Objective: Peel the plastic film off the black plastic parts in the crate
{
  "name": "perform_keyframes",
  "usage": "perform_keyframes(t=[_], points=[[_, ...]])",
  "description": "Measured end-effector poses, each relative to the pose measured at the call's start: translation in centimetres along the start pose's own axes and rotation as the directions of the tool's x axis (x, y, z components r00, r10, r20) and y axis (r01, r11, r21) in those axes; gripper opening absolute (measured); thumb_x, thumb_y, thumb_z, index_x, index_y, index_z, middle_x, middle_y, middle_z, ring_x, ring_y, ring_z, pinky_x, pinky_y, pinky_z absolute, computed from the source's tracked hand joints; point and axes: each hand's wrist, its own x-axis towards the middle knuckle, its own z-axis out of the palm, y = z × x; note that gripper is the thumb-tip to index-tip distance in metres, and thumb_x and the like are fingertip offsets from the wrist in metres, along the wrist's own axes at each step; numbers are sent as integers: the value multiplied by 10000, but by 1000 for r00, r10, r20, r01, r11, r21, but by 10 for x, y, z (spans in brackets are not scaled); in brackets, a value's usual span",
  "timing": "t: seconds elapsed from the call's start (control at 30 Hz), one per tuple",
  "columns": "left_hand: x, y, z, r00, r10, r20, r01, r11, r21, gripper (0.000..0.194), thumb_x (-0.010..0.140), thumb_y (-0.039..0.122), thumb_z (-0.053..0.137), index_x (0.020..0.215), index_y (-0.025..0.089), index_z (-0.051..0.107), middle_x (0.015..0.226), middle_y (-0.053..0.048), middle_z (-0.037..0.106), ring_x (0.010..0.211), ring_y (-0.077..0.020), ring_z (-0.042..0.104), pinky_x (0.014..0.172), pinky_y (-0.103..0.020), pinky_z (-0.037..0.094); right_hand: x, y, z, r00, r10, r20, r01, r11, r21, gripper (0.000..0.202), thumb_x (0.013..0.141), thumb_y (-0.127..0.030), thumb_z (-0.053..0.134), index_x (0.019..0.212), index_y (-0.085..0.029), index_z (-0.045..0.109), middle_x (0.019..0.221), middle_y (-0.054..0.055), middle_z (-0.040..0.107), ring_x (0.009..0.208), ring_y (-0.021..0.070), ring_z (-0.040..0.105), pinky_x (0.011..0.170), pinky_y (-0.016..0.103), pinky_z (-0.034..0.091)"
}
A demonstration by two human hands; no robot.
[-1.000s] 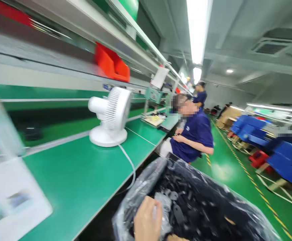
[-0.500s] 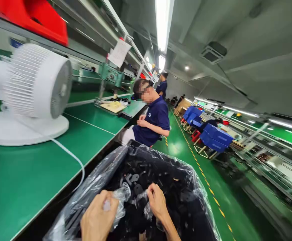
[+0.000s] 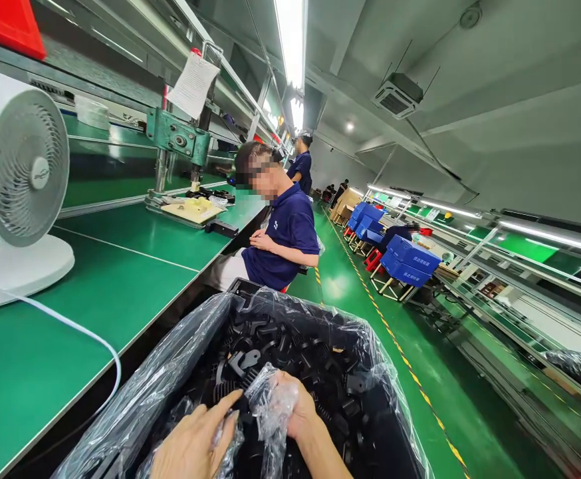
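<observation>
My right hand (image 3: 298, 406) is closed around a crumpled clear plastic bag (image 3: 273, 409), which hangs over the black parts (image 3: 310, 356) in a bin. What the bag contains, if anything, I cannot make out. To its left, my left hand (image 3: 195, 436) has its index finger and thumb apart, with the fingertips close to the bag. More clear plastic (image 3: 235, 442) shows under and beside that hand. A flat grey-black part (image 3: 244, 360) lies on the pile just beyond my hands. Clear film lines the black bin (image 3: 303, 309) and drapes over its rim.
Left of the bin runs a green workbench (image 3: 135, 283) with a white fan (image 3: 26, 166), its cable (image 3: 96, 336) and a green press (image 3: 178, 136). A seated co-worker (image 3: 285, 226) is just beyond the bin. Blue crates (image 3: 410, 259) stand across the green aisle (image 3: 340, 286).
My right hand has closed around the plastic bag and turned. My left hand's fingers have spread from a pinch on plastic. The view has shifted, so the fan sits further left.
</observation>
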Motion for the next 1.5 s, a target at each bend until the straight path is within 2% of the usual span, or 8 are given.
perform_keyframes(t=[0.2,0.43,0.67,0.9,1.07,1.2,1.37,1.5], points=[[8,6,-11,971,238,37,-235,969,-74,344,1002,284,471,1214,389,721,820,18,705,792,-197,628,730,-323,428,-12,7,15,969,150,196,-142,988,-54,436,896,-538,623,685,-209,430,516,-101,328,430,76,294,486,217,334],[17,11,-37,964,-265,4,264,960,-90,410,1028,468,380,998,211,698,901,-72,682,840,-238,622,748,-346,417,-23,-27,-8,982,72,175,2,920,-391,451,880,-577,640,1095,-181,618,798,-7,654,517,74,386,516,207,325],[23,15,-52,804,-595,-7,577,783,-232,432,966,584,431,1006,217,654,948,-12,676,730,-184,593,765,-337,430,-52,-9,-54,927,307,216,103,345,-933,139,598,-325,852,576,-265,728,501,-55,591,498,116,469,593,246,321],[21,19,-54,871,-491,-12,464,829,-312,338,882,536,529,802,208,545,1376,56,602,853,-149,623,704,-301,427,-62,36,-49,852,480,209,229,18,-973,314,505,-140,836,370,-233,568,360,-69,398,416,111,332,593,287,331],[20,17,-49,828,-525,198,560,755,-341,186,818,426,562,835,241,550,1151,130,738,880,-142,663,748,-275,452,-73,-10,-77,915,339,217,191,110,-975,103,709,-98,766,705,-191,722,612,-47,612,574,130,504,667,278,417],[18,13,-43,854,-482,195,518,819,-245,322,878,407,495,1146,367,669,1047,60,733,910,-189,671,734,-315,435,-70,-44,-90,983,83,165,125,355,-926,170,939,-296,635,845,-155,651,763,-11,616,695,140,555,705,285,450],[19,7,-39,853,-393,343,444,893,-81,345,928,401,416,963,381,759,996,28,716,954,-198,664,687,-307,416,-48,-49,-70,992,-111,62,121,675,-728,353,939,-524,586,866,-179,560,750,-17,551,669,133,506,668,269,407],[28,12,-48,740,-496,455,572,819,-38,457,944,634,372,974,358,735,936,-20,738,938,-292,682,772,-383,429,-41,-41,-39,991,-12,131,82,838,-540,480,858,-664,636,899,-197,535,650,-46,521,531,100,399,547,232,319]])
